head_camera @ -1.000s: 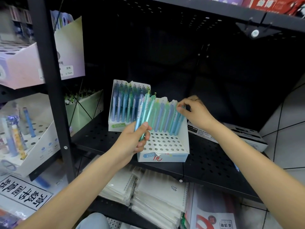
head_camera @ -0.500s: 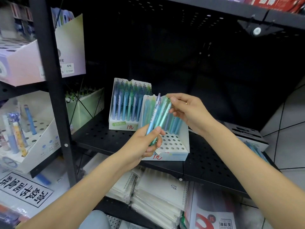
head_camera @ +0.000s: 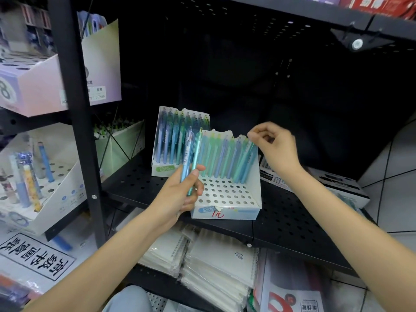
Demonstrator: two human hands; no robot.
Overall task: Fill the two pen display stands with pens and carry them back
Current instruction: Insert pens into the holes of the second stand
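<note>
Head view: two pen display stands on the black perforated shelf point(head_camera: 292, 217). Near stand point(head_camera: 227, 199) holds one back row of about ten pens point(head_camera: 227, 158), upright, tips down, leaning back; its front holes are bare. Far stand point(head_camera: 177, 140), just behind-left, is packed. Left hand point(head_camera: 180, 194) grips two loose pens point(head_camera: 191, 158), long axis near vertical, clickers up; it held three half a second ago. Right hand point(head_camera: 274, 147) pinches the rightmost pen's top, having shifted from the bundle to the row's right end.
</note>
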